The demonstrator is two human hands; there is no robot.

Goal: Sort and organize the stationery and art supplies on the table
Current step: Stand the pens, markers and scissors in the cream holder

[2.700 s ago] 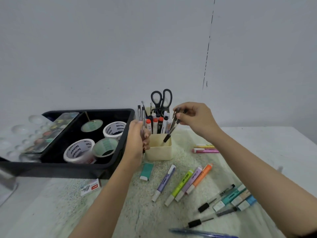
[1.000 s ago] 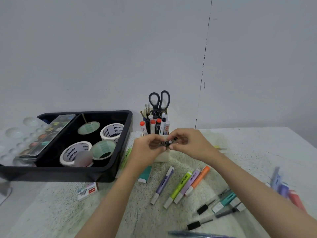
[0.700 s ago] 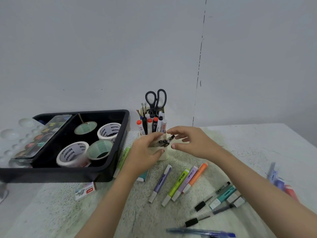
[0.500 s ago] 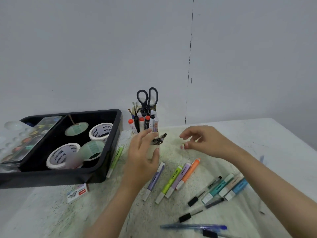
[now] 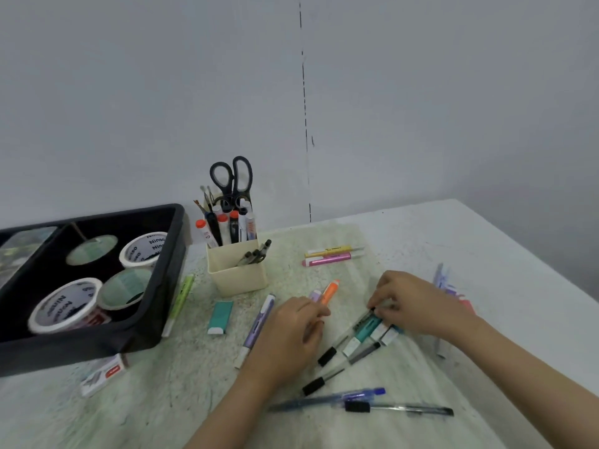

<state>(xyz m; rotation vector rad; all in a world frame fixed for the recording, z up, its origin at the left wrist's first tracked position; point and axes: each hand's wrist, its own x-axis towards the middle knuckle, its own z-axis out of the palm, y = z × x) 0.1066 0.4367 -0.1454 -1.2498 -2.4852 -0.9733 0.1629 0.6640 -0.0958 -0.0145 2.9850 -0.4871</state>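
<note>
Pale, green-speckled tabletop pushed against a plain grey wall marked by a thin dashed vertical line. Left hand palm down over a row of highlighters, covering all but the end of an orange highlighter and a sliver of a purple one beside it; impossible to tell whether its loosely bent fingers grip anything. Right hand with curled fingertips pinching the far ends of a pen cluster near the table's middle; hard to make out which pen exactly. Beyond that hand, a lilac and red smear, too blurred to name. Black tray of tape rolls cut off at the left edge. Cream holder upright just beside it, scissors at its back, dark pens leaning in its front compartment. Blue pen flat near the front edge.
</note>
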